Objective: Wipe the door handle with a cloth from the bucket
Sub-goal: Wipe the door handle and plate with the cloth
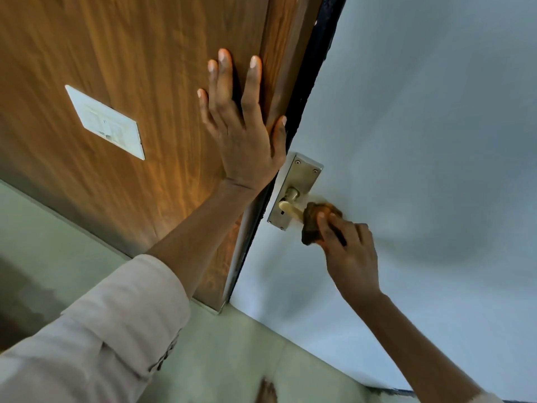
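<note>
Brass-coloured, the handle point(291, 208) juts from a metal plate point(294, 189) on a pale door point(421, 141). A brown cloth point(315, 221) is clamped around its tip by the right hand point(350, 254). The left hand point(241, 123), fingers spread, is pressed flat against a wood panel point(116, 68).

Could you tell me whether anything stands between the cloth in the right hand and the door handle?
Nothing visible does. The right hand already presses the brown cloth around the outer end of the door handle. The left hand rests flat on the wooden panel, clear of the handle.
</note>
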